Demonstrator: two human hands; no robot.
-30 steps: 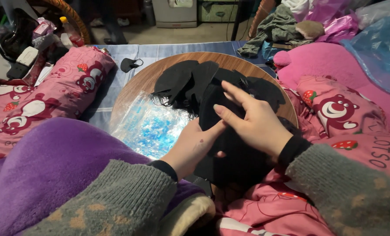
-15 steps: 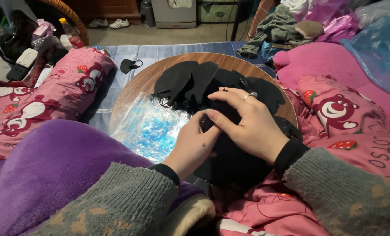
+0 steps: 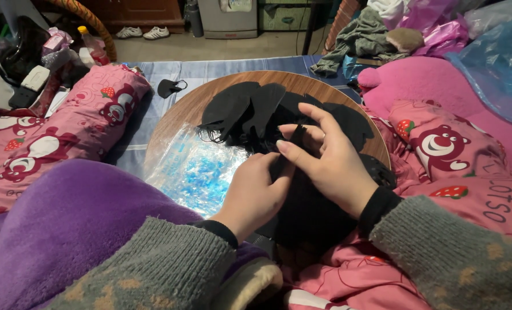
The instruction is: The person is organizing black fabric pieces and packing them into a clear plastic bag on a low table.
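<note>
Both hands meet over the near edge of the round wooden table. Left hand grips a black face mask from below, fingers curled around it. Right hand pinches the same mask from above, index finger raised. Mask sits between the two hands, just in front of a pile of black masks on the tabletop. Clear plastic bag lies left of the hands. One stray black mask rests on the striped cloth beyond the table.
</note>
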